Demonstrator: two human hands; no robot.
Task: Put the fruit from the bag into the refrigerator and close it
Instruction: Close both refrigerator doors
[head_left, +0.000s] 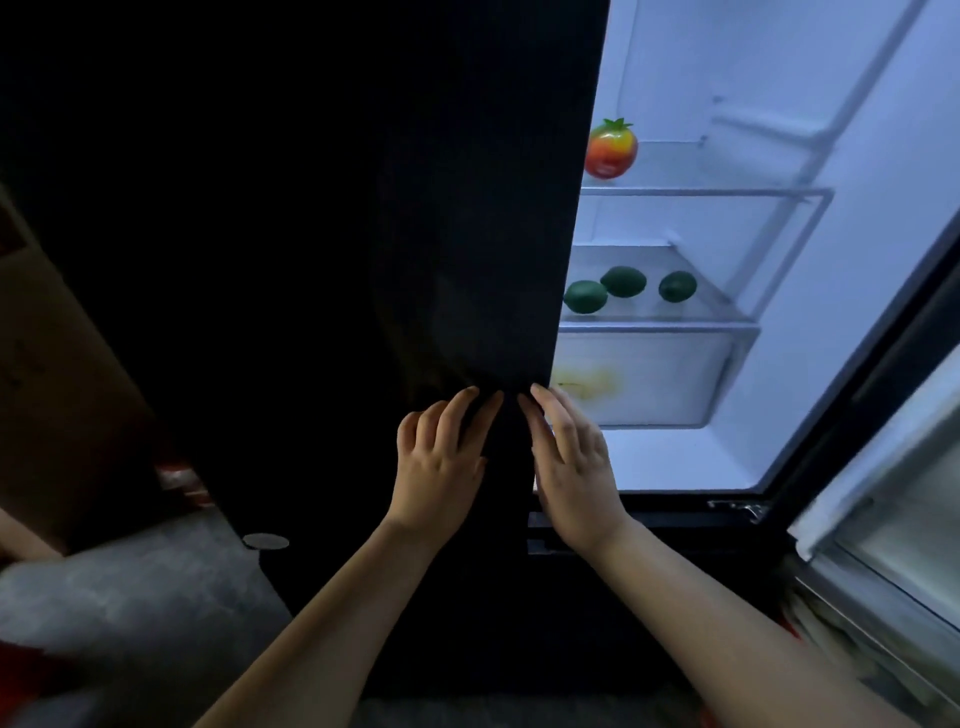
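The refrigerator's right compartment (779, 457) stands open and lit. A red-orange fruit with a green stalk (611, 149) sits on the upper shelf. Three dark green fruits (623, 281) lie on the shelf below. Something yellow (587, 383) shows dimly through the frosted drawer underneath. A black door panel (363, 208) fills the left half of the view. My left hand (441, 457) and my right hand (571, 467) rest side by side on its lower right edge, fingers spread, holding nothing. No bag is in view.
The open right door (893, 519) with its inner racks juts out at the lower right. A brown cardboard box (47, 389) stands at the left. Grey floor (130, 597) shows below it, with something red (182, 480) beside the box.
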